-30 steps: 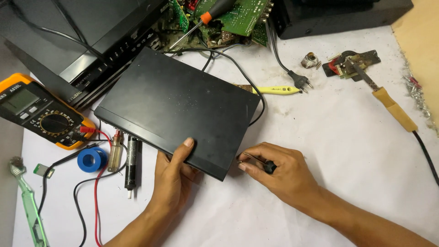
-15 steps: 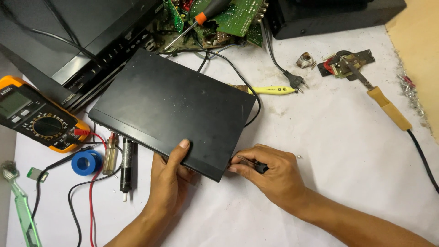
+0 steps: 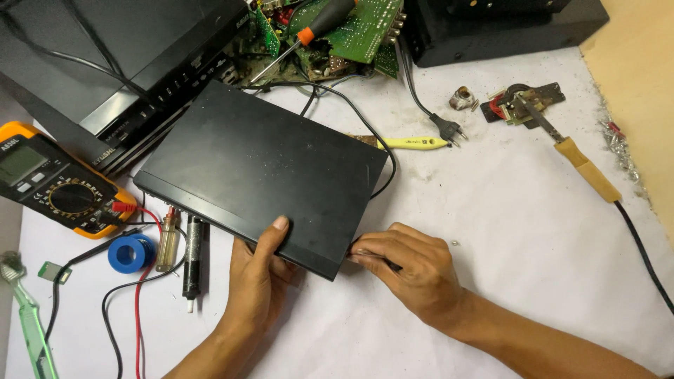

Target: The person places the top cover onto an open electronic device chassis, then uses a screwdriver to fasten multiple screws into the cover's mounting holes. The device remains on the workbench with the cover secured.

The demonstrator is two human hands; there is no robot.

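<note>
A flat black electronics box lies on the white-covered bench. My left hand grips its near edge, thumb on top of the lid. My right hand is closed around a small dark-handled tool, probably a screwdriver, whose tip is pressed against the box's near right corner. A black power cable curls out from behind the box.
An orange multimeter with red and black leads lies at left, next to a blue solder spool and a desoldering pump. Green circuit boards and an orange-collared screwdriver sit at the back. A soldering iron lies at right.
My right hand has slid left and pushed the tool against the box corner. The left hand keeps its grip on the near edge.
</note>
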